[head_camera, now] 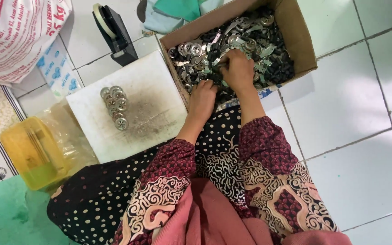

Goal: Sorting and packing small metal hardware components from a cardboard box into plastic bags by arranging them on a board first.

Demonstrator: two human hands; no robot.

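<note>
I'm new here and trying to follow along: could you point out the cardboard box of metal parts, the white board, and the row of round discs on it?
cardboard box (301,34): head view, on its right wall.
white board (155,113): head view, bare surface.
round discs (115,105): head view, mid-row.

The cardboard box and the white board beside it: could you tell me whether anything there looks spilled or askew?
Nothing stands out. The metal parts stay inside the cardboard box, and the round discs lie grouped on the white board.
</note>
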